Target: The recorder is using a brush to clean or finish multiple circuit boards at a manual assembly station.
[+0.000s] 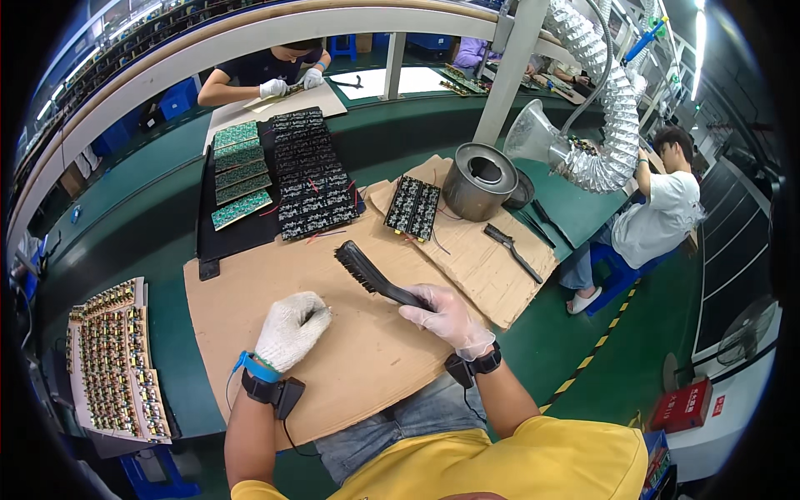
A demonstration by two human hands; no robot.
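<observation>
Two gloved hands worked over the cardboard sheet [250, 292] covering the near edge of the green bench [150, 183]. The right hand [446, 317], in a thin clear glove, had its fingers wrapped around the handle of a black brush [371, 273], bristles pointing toward the far side and lifted a little off the cardboard, probably so it could sweep freely. The left hand [292, 329], in a white knit glove, rested curled on the cardboard with nothing visible in it; whether it pinched something small I could not tell. Black circuit boards [315, 175] lay on a dark tray [225, 237] toward the far left corner, within easy reach, beside green boards [240, 171]. A metal pot [481, 179] stood at the cardboard's far right edge.
</observation>
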